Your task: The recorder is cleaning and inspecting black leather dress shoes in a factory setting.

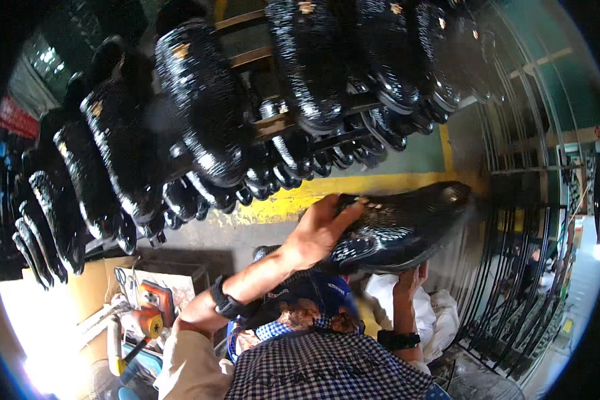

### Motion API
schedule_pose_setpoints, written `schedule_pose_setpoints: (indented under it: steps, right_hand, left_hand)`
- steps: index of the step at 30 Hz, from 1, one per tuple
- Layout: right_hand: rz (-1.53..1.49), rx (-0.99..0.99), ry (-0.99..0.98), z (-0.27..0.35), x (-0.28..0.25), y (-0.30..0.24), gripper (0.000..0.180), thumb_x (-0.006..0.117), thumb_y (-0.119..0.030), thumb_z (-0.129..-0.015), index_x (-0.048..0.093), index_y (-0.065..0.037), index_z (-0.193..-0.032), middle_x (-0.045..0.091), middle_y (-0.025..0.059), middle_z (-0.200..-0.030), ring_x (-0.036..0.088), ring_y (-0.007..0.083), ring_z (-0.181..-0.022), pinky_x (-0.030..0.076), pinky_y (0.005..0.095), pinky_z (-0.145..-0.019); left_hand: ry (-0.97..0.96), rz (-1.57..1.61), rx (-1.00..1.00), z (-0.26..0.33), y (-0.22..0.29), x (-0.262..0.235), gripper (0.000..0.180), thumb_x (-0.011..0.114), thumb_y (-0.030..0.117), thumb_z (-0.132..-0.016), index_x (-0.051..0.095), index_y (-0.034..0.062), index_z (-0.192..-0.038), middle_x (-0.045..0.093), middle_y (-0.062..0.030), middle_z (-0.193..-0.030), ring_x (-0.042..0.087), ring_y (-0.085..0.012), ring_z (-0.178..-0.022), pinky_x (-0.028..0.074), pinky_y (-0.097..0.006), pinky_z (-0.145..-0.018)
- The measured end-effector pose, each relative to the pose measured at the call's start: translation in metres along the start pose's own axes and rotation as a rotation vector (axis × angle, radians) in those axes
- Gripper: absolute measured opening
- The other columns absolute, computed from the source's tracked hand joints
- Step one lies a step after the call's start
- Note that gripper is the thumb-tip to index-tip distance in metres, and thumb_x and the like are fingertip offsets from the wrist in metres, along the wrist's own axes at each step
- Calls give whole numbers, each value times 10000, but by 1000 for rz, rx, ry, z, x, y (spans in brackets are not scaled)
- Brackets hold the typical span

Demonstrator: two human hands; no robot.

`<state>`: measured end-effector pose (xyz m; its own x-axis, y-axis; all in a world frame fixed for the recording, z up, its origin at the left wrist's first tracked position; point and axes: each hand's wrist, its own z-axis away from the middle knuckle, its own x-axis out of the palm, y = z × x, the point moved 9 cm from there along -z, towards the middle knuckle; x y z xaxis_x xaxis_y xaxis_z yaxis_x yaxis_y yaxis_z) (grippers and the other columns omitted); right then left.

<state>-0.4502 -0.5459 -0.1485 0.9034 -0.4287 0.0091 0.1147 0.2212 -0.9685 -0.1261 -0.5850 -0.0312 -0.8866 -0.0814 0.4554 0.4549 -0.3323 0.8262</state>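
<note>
A glossy black shoe with a long, rounded body (407, 223) is lying across the space in front of the person, between both hands, its long axis running from near left to far right and its right end tilting slightly farther away. The bare left hand (320, 230) is pinching the left end, the thumb pressing on the upper side beside a small gold-coloured ornament (361, 201), while its other fingers are mostly hiding behind. The bare right hand (413, 277) is reaching up under the right half from the near side; the shoe is covering much of it, so whether it is gripping or only supporting cannot be told. Beyond, to the far left, rows of shiny black shoes (200, 100) are hanging on a rack, with a yellow painted floor band (273, 208) showing between them and the shoe. On the right, upright black metal bars (507, 267) are edging the space, standing apart from the shoe's right end.
</note>
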Motion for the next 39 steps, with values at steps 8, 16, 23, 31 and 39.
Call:
schedule_pose_setpoints:
  steps: [8, 16, 23, 31, 39]
  right_hand:
    - [285, -491, -663, 89, 130, -93, 322, 504, 38, -819, 540, 8, -1138, 606, 87, -782, 497, 103, -572, 415, 229, -506]
    - [954, -856, -1177, 199, 239, -101, 312, 629, -49, -753, 624, -120, -1056, 487, 78, -603, 476, 192, -467, 387, 304, -434]
    - [1023, -1087, -1233, 234, 251, -107, 366, 648, -92, -739, 614, -189, -1090, 477, 49, -584, 493, 191, -456, 404, 316, -417]
    - [1054, -1213, -1218, 243, 255, -112, 330, 637, -95, -749, 628, -183, -1067, 457, 44, -568, 487, 213, -427, 397, 329, -405]
    - [1048, -1352, -1193, 244, 257, -115, 314, 582, -63, -780, 626, -183, -1067, 419, 37, -580, 467, 195, -410, 386, 313, -375]
  left_hand:
    - [567, 455, -361, 111, -105, -128, 286, 536, 235, -876, 543, 26, -1071, 576, -3, -925, 445, -62, -643, 353, -193, -505]
    - [282, 1106, -50, 155, -129, -134, 383, 487, 310, -891, 483, 18, -1139, 571, -149, -1091, 574, -238, -953, 487, -338, -805]
    - [-145, 1390, 101, 172, -122, -114, 491, 373, 440, -906, 408, 91, -1250, 531, -183, -1154, 537, -292, -1025, 431, -415, -890]
    - [-6, 1096, -9, 175, -131, -107, 623, 369, 540, -866, 383, 65, -1270, 481, -195, -1214, 509, -311, -1063, 406, -433, -910]
    - [107, 1109, 31, 170, -132, -110, 564, 385, 497, -879, 378, 102, -1281, 480, -140, -1233, 485, -285, -1100, 390, -412, -930]
